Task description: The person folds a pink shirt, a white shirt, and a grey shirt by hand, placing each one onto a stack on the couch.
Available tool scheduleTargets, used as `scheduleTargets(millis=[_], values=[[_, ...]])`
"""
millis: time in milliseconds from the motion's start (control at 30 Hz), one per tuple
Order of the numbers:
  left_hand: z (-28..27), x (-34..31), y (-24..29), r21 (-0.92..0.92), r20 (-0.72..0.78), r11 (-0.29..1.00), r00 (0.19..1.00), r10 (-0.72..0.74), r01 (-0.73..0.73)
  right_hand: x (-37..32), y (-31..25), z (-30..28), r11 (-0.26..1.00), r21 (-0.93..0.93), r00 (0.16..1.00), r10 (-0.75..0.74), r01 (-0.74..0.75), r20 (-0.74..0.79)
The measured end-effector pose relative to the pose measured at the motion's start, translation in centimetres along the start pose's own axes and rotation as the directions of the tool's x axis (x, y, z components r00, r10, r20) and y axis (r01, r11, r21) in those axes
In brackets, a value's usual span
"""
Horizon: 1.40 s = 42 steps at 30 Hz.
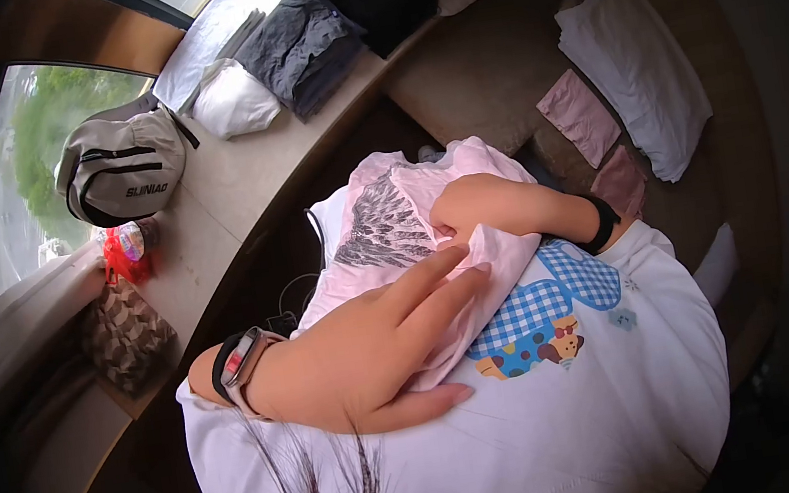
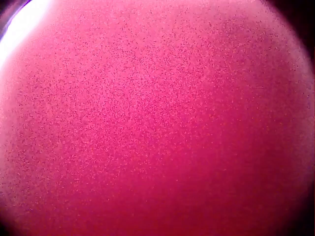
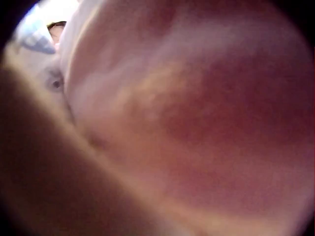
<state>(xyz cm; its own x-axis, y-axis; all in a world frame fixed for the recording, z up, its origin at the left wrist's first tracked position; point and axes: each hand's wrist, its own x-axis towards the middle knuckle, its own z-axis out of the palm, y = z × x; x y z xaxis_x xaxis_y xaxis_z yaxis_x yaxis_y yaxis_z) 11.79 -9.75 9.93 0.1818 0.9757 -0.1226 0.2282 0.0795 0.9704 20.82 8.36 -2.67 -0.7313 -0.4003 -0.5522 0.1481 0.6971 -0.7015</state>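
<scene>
A pink shirt [image 1: 378, 203] with a dark wing print lies bunched across the person's lap in the head view. The left hand [image 1: 359, 352], with a watch at its wrist, rests on it from the left, fingers extended and spread. From the right, the right hand [image 1: 480, 206] grips the shirt with curled fingers, their tips partly hidden; the left fingertips are close beside it. Pink fabric [image 2: 157, 118] fills the left wrist view. Blurred pink cloth [image 3: 197, 108] covers most of the right wrist view.
A grey backpack [image 1: 126, 163], a white bundle [image 1: 235, 99] and folded dark clothes [image 1: 295, 43] stand on the ledge by the window. At the right lie a folded white cloth [image 1: 637, 71] and small pink cloths [image 1: 580, 117]. A patterned bag [image 1: 130, 334] is at the left.
</scene>
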Motion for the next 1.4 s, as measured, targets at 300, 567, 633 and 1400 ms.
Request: scheduleTargets(millis=[300,567,633,1400], values=[[-3.9,-1.6,0.0,0.249,0.312,0.960,0.949,0.044,-0.126,0.4,-2.0,-1.5,0.969,0.149,0.980,0.192,-0.196,0.044],[-3.0,4.8,-8.8,-0.676,0.696,0.705,0.502,0.514,0.215,1.5,0.4,-2.6,0.951,0.297,0.995,0.066,-0.085,0.071],[-2.3,4.6,-9.7,-0.778,0.531,0.624,0.611,0.587,0.076,1.8,1.2,-3.5,0.929,0.352,0.993,0.109,-0.117,0.042],[-0.5,3.3,-5.0,-0.217,0.138,0.785,0.778,0.613,-0.581,4.4,12.8,1.2,0.713,0.671,0.923,0.367,-0.203,-0.111]])
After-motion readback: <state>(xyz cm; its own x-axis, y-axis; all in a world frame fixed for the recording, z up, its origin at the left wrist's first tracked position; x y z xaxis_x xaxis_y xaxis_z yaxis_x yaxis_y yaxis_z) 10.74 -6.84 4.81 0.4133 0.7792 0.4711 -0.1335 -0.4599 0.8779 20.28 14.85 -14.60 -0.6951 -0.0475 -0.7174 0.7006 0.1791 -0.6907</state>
